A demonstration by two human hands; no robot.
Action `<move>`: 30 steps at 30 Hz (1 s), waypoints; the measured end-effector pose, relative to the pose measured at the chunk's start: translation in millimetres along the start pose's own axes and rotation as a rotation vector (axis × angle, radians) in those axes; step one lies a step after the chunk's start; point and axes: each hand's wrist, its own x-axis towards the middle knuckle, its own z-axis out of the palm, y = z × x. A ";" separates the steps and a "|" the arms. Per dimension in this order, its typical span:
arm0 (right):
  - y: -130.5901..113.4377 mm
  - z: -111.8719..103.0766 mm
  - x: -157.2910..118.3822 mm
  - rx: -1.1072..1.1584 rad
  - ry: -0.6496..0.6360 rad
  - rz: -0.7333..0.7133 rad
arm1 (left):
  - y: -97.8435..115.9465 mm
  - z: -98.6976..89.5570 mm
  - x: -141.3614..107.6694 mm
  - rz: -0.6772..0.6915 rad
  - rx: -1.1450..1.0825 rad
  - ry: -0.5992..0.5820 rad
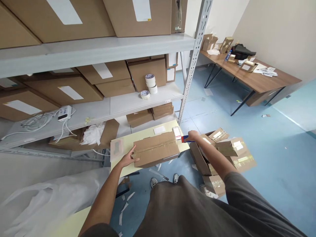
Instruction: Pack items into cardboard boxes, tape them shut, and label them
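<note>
A long taped cardboard box (156, 148) lies on the pale yellow tabletop (123, 168). My left hand (128, 159) grips its left end, thumb along the near side and fingers at the far corner. Beyond the box's right end, my right hand (193, 135) is closed around a blue-and-red hand tool (185, 139); its exact kind is too small to tell. Clear tape runs along the box's top seam. A white label (176, 132) with a blurred print is by the box's far right corner, and a white slip (159, 130) lies behind the box.
Metal shelving (138, 102) with cartons rises behind the table; tape rolls (150, 82) and a white power strip (65, 113) sit on it. Opened cartons (228, 148) pile on the floor at right. White plastic (56, 191) fills the lower left. A brown desk (269, 82) stands at back right.
</note>
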 end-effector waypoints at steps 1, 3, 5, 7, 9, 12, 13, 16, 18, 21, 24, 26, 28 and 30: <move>-14.3 10.4 5.3 0.045 -0.002 0.014 | 0.7 0.5 -0.4 -0.003 -0.020 -0.003; -37.7 33.2 12.7 0.128 0.006 0.022 | 2.9 1.2 -1.5 -0.014 -0.045 -0.002; -51.2 57.0 15.0 0.158 0.011 0.025 | 5.6 1.5 -2.8 -0.029 -0.065 0.004; -55.1 80.2 13.6 0.182 0.005 0.046 | 8.3 1.4 -3.7 -0.046 -0.080 0.008; -53.4 101.6 10.8 0.242 0.006 0.103 | 10.2 0.9 -3.8 -0.064 -0.081 0.004; -50.1 128.4 8.8 0.360 0.012 0.173 | 10.7 -0.2 -2.7 -0.076 -0.077 -0.003; -49.8 135.5 9.2 0.387 0.008 0.171 | 10.2 -0.5 -2.3 -0.077 -0.073 0.000; -51.5 150.7 12.5 0.415 -0.027 0.119 | 8.1 -1.1 -1.2 -0.079 -0.061 0.006; -53.2 156.5 14.7 0.434 -0.055 0.090 | 7.3 -0.9 -0.9 -0.084 -0.064 0.001; -54.3 159.1 15.3 0.462 -0.079 0.082 | 8.3 0.6 -1.2 -0.095 -0.070 -0.004; -53.5 152.2 12.8 0.488 -0.045 0.114 | 11.1 2.8 -1.8 -0.097 -0.069 -0.001; -54.7 142.3 10.2 0.504 -0.001 0.134 | 12.5 3.4 -2.2 -0.090 -0.091 0.003; -60.5 131.1 6.8 0.554 0.050 0.095 | 13.0 3.4 -2.5 -0.076 -0.125 0.005; -71.5 122.2 2.4 0.663 0.088 -0.001 | 12.8 4.3 -2.5 -0.066 -0.145 -0.003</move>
